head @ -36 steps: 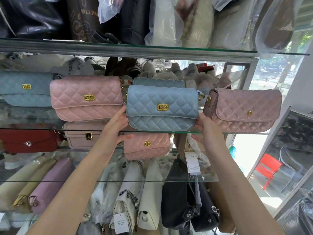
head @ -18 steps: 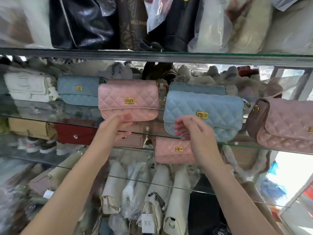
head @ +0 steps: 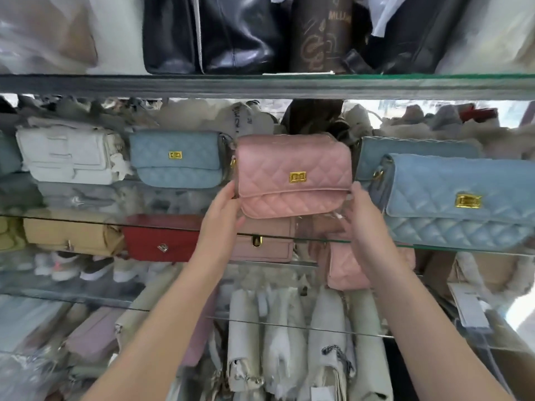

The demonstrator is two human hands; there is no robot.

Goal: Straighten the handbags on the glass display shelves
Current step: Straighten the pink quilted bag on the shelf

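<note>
My left hand (head: 223,211) grips the lower left corner of the pink handbag (head: 292,175), thumb up along its side; my right hand (head: 362,218) holds its right edge, fingers blurred. The bag stands upright at the front of the glass shelf (head: 318,240), gold clasp facing me, between a small blue bag (head: 176,160) on its left and a larger blue bag (head: 457,198) close on its right

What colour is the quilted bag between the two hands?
The quilted bag is pink, with a gold clasp; head view shows it best.
</note>
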